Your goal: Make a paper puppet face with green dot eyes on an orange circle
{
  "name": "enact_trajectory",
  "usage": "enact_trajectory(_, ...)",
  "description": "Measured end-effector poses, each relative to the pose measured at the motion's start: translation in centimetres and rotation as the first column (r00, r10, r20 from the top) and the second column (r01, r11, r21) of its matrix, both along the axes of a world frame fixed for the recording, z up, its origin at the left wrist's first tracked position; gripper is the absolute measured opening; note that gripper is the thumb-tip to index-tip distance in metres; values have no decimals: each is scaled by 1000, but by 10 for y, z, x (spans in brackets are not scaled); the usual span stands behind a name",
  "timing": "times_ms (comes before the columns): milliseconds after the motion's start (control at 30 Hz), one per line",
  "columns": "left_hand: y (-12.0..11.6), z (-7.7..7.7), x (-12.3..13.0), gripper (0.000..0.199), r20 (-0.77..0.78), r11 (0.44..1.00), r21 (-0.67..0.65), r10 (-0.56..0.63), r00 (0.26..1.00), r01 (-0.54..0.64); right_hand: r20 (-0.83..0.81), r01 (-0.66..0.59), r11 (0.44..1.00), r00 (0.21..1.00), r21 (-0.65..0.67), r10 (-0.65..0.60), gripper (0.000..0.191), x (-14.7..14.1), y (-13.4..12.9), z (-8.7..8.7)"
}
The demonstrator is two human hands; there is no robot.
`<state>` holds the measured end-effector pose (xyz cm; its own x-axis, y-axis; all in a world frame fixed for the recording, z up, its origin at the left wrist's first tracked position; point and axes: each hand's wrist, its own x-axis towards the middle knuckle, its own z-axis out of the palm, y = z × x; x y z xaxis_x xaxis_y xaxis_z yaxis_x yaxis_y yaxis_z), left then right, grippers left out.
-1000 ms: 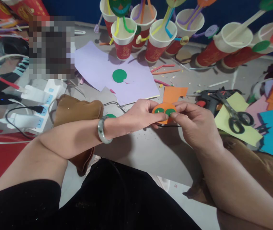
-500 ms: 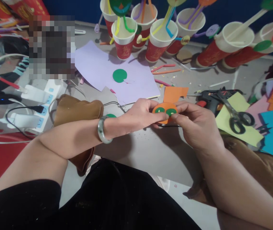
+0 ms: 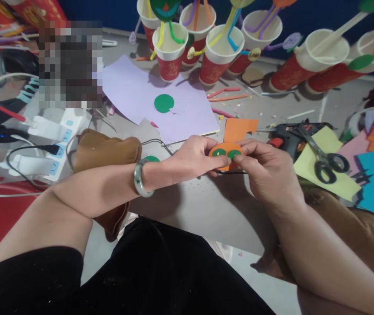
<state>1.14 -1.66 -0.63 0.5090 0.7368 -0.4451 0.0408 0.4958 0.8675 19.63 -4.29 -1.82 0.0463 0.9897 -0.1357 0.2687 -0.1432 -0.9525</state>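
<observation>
An orange paper disc (image 3: 225,148) with two green ovals on it is held between my two hands above the grey table. My left hand (image 3: 195,156), with a jade bangle at the wrist, pinches its left and lower edge, thumb on top. Thumb and fingers of my right hand (image 3: 265,168) close on the right side, the thumb tip at the right green oval. Just behind the disc lies an orange paper scrap (image 3: 239,129). A green circle (image 3: 163,103) rests on purple paper (image 3: 190,118) farther back.
Red-and-white paper cups (image 3: 170,52) with straws stand along the back. Scissors (image 3: 326,168) lie on yellow paper (image 3: 347,186) at the right, beside a glue gun (image 3: 288,138). A power strip (image 3: 64,140) and brown pouch (image 3: 108,153) are at the left.
My right thumb has shifted very slightly on the disc, and the small light mark on the right green oval is now covered. Otherwise both hands stay in place.
</observation>
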Motion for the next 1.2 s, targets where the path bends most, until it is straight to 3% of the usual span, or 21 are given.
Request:
enact_trajectory(367,3,1,2,21,-13,999,-47,22,1000,-23,-143,25,1000,989,-19,-28,13,5,-1,-13)
enact_trajectory(667,1,3,2,17,-10,999,-42,11,1000,-11,-73,12,1000,997,-1,-12,17,0,0,-7)
enact_trajectory(933,2,11,2,29,-32,1000,-25,-3,999,2,-75,37,999,996,-18,-39,17,-1,-1,-9)
enact_trajectory(1200,2,-9,-1,18,9,1000,22,-3,1000,3,-107,0,1000,994,9,1,16,4,-1,-17)
